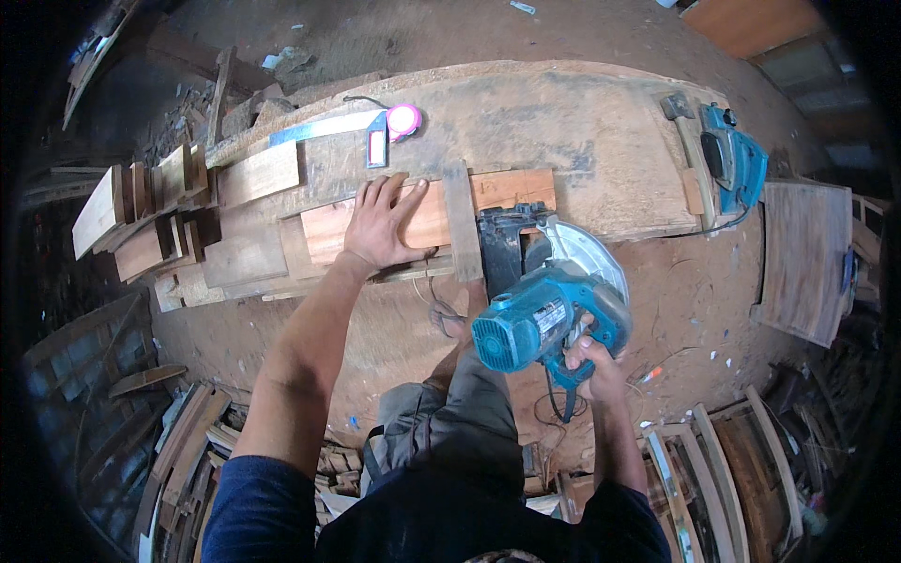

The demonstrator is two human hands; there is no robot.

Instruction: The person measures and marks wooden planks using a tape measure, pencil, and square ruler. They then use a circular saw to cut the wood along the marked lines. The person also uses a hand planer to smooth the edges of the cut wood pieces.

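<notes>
A teal circular saw [537, 319] overlaps a flat reddish board [434, 214], beside a grey strip [459, 218] lying across it.

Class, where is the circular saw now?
In the head view, the teal circular saw is right of centre in the right hand, beside the grey wooden strip across the reddish board.

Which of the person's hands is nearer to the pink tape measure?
Left. The left hand lies spread on the reddish board, nearer the body than the pink tape measure. The right hand is farther back and rightward, gripping the circular saw.
</notes>
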